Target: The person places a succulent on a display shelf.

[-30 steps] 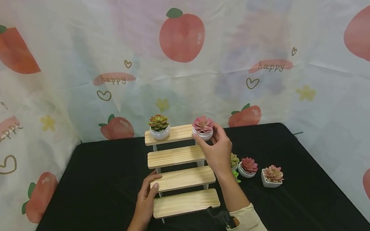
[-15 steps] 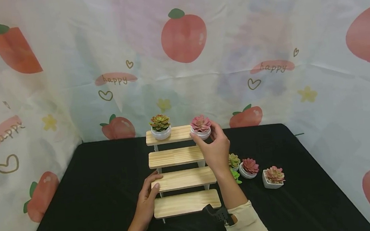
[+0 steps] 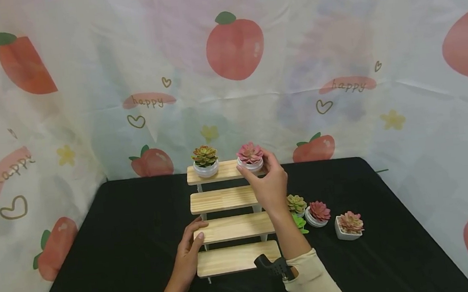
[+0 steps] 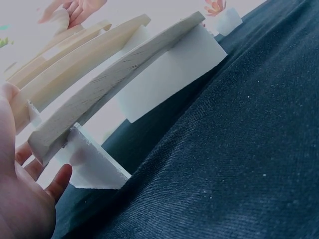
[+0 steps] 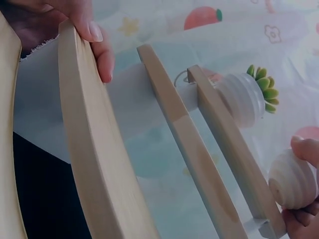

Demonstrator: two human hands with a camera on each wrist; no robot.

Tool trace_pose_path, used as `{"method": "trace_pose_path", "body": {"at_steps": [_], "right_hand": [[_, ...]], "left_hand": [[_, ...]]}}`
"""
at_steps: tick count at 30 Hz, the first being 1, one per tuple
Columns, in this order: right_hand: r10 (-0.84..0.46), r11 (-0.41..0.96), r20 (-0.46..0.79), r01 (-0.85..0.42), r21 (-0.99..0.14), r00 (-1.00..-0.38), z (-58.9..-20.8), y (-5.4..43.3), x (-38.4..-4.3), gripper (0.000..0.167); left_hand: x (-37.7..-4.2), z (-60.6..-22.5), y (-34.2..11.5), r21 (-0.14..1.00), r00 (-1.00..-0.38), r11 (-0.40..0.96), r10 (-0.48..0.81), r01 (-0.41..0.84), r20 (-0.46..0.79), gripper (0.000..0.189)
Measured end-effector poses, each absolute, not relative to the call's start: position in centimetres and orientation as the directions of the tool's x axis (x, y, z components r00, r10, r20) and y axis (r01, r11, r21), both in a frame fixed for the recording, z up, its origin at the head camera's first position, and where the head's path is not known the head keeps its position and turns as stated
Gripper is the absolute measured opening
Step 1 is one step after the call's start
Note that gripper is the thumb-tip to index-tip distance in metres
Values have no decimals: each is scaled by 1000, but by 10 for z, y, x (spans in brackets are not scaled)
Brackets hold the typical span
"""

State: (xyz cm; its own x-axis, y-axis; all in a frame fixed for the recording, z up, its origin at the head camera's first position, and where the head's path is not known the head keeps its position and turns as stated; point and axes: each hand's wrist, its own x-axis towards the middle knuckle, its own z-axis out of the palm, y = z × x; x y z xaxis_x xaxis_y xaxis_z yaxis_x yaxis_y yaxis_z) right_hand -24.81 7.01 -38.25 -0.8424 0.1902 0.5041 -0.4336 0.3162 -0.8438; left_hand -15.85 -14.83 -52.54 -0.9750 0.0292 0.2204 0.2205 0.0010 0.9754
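A wooden stepped shelf stand (image 3: 226, 199) with white side supports stands in the middle of the head view. My left hand (image 3: 187, 253) grips the left end of its third board from the top, thumb in front. At the right end of the top board, my right hand (image 3: 272, 187) holds a pink succulent (image 3: 249, 153) by its white round pot. In the right wrist view this pot (image 5: 291, 179) is tilted close to the board's edge; contact is unclear. A green-and-orange succulent (image 3: 205, 162) in a white pot occupies the top board's left end.
Right of the stand on the black cloth (image 3: 383, 263) are a yellow-green succulent (image 3: 296, 203), a bright green plant (image 3: 299, 223), a dark pink succulent (image 3: 319, 212) and a peach-pink one in a square pot (image 3: 349, 226). A fruit-print curtain (image 3: 239, 112) hangs behind.
The pink succulent, held in my right hand, has shifted a little left along the top board and slightly upward. My left hand keeps its place on the stand.
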Motion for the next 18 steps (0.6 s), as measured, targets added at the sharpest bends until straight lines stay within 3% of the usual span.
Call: {"method": "trace_pose_path", "body": {"at_steps": [18], "right_hand": [[170,342,496,-421,-840,-851,-377,65,-256,66]], "left_hand": [[-159,-525,-148,976,-975,9,25,220,219,28]]}}
